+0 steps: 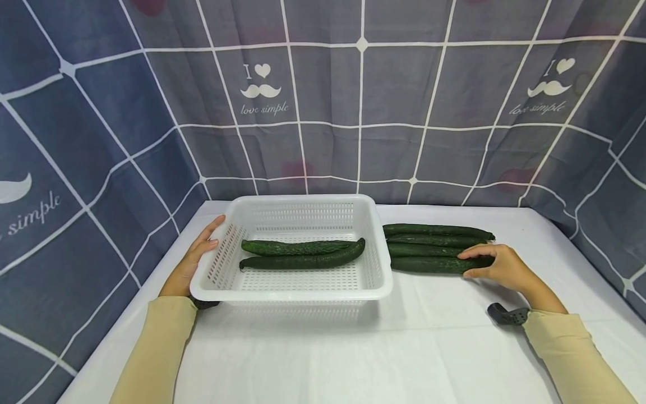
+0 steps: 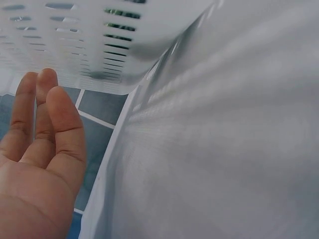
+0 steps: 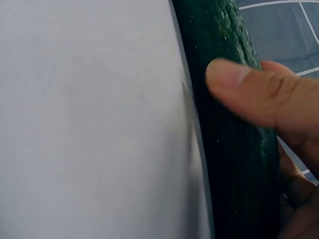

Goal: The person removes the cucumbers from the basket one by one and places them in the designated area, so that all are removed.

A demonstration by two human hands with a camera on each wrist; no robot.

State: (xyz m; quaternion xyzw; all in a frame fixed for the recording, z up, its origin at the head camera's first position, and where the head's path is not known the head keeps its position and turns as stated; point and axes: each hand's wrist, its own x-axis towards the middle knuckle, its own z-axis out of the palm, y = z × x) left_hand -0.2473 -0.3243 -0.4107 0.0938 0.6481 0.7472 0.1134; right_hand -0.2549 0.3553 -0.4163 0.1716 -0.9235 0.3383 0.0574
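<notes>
A white plastic basket (image 1: pixel 298 294) with slotted walls holds two dark green cucumbers, a straighter one (image 1: pixel 292 248) behind a curved one (image 1: pixel 308 262). My left hand (image 1: pixel 194 261) rests against the basket's left side; in the left wrist view its fingers (image 2: pixel 62 112) are extended close to the slotted wall. Right of the basket, several cucumbers (image 1: pixel 429 249) lie side by side on the table. At the right end of the nearest cucumber (image 1: pixel 429 265), my right hand (image 1: pixel 499 269) pinches it, thumb (image 3: pixel 239 87) on the near side and fingers partly hidden behind.
A white cloth (image 1: pixel 353 353) covers the table. Grey-blue curtain fabric (image 1: pixel 328 151) with white grid lines stands behind it and along both sides. The basket's right rim lies against the left ends of the loose cucumbers in the head view.
</notes>
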